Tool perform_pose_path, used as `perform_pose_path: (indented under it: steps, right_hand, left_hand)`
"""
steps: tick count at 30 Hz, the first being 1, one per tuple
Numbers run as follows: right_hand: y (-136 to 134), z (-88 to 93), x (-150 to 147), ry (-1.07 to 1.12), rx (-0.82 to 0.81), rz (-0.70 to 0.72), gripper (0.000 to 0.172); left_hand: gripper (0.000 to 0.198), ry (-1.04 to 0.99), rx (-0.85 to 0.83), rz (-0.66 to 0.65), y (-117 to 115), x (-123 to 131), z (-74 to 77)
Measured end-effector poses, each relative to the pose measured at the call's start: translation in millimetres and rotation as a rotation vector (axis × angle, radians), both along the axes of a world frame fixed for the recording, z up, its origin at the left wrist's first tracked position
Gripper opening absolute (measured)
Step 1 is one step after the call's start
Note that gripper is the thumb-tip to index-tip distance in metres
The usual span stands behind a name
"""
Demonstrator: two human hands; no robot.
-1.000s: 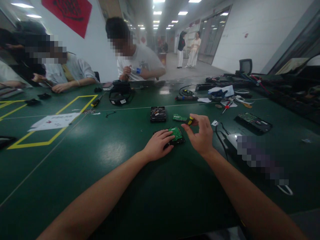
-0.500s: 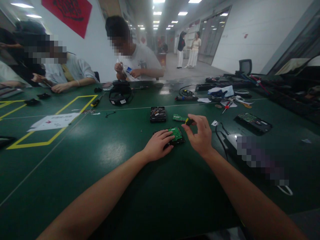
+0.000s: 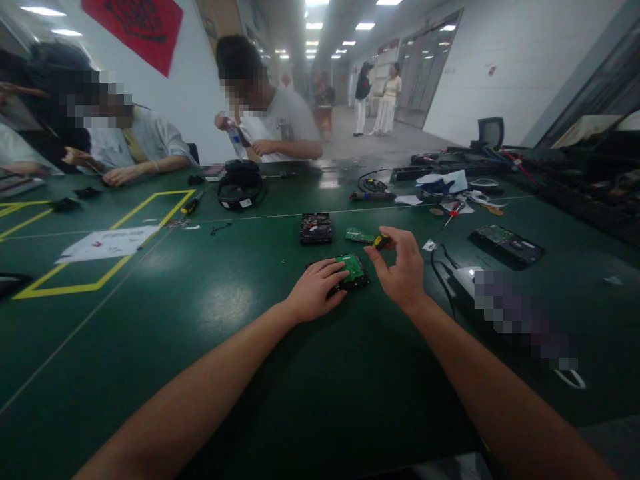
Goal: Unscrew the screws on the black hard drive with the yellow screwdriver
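Note:
A hard drive (image 3: 356,268) with a green circuit board facing up lies flat on the green table. My left hand (image 3: 320,285) holds it from the left, fingers across the board and thumb along the near edge. Just to the right, my right hand (image 3: 400,263) is closed round the black-and-yellow handle of a screwdriver (image 3: 381,241), pinched between thumb and fingers. The screwdriver's tip is too fine to make out. Behind the handle lies a loose green circuit board (image 3: 359,235). A second hard drive (image 3: 316,229) sits farther back.
On the right are another drive (image 3: 507,245), a cable (image 3: 440,287), and a red-handled screwdriver (image 3: 455,211). A black pouch (image 3: 241,187) stands at the back; a paper sheet (image 3: 107,241) lies left. Two people sit across the table, one handling a clear bottle (image 3: 236,139).
My right hand has shifted slightly, and the screwdriver handle has turned, showing more yellow. My left hand and the drive have stayed put. Across the table, a person's hand with the bottle has moved left.

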State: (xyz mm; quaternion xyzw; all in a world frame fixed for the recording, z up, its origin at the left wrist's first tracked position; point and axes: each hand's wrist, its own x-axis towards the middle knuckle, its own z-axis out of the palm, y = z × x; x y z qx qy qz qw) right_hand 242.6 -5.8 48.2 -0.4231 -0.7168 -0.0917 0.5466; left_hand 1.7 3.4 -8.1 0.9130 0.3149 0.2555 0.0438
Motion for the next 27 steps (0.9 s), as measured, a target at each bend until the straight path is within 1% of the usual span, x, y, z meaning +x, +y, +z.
perform_pose_path:
  steps: [4, 9, 11, 15, 19, 23, 27]
  right_hand:
    - [0.1, 0.0, 0.3, 0.001, -0.009, 0.016, 0.04]
    - [2.1, -5.9, 0.9, 0.0, -0.106, 0.122, 0.052]
    - [3.4, -8.5, 1.4, 0.016, -0.131, 0.139, 0.054]
    - [4.3, -8.6, 2.5, 0.024, -0.111, 0.089, 0.052]
    - [2.1, -2.0, 2.6, -0.027, -0.039, 0.018, 0.047]
    - [-0.6, 3.7, 1.2, -0.027, -0.008, 0.027, 0.041]
    - [-1.4, 4.1, 0.6, -0.007, -0.004, 0.034, 0.039]
  left_hand:
    - [0.047, -0.006, 0.006, 0.001, 0.8, -0.1, -1.1]
    - [0.046, -0.007, 0.0, -0.001, 1.1, -0.1, -1.8]
    - [0.046, -0.005, -0.005, 0.003, 0.8, 0.0, -1.3]
    - [0.046, 0.0, -0.007, 0.003, 0.1, 0.0, 0.0]
    - [0.045, -0.01, -0.001, -0.003, 0.1, -0.2, 0.4]
    - [0.046, -0.011, 0.0, -0.008, 0.6, -0.1, -0.3]
    - [0.047, -0.013, -0.002, -0.002, 0.8, -0.1, -1.1]
